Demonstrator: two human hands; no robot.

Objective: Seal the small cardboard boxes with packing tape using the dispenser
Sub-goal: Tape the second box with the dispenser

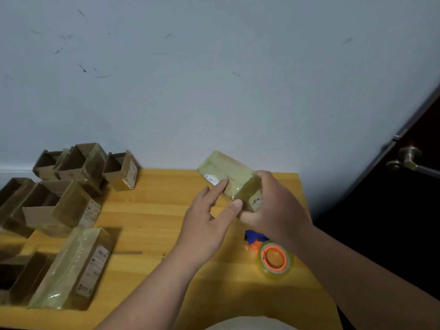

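Hands [207, 225] on taped box [229, 178] near table's [152, 210] far edge, dispenser [273, 256] beside

Right hand [273, 198] grips the near end of a taped box [232, 178], held above the wooden desk [152, 210]. Left hand [207, 225] has straight fingers pressing on the box top, thumb at its near edge. Tape dispenser [273, 258] lies on desk just below right wrist. Open boxes [88, 165] clustered far left; sealed box [78, 265] lies near left.

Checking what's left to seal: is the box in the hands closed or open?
Closed: the box shows glossy tape over flat faces, no raised flaps, unlike the open boxes at left.
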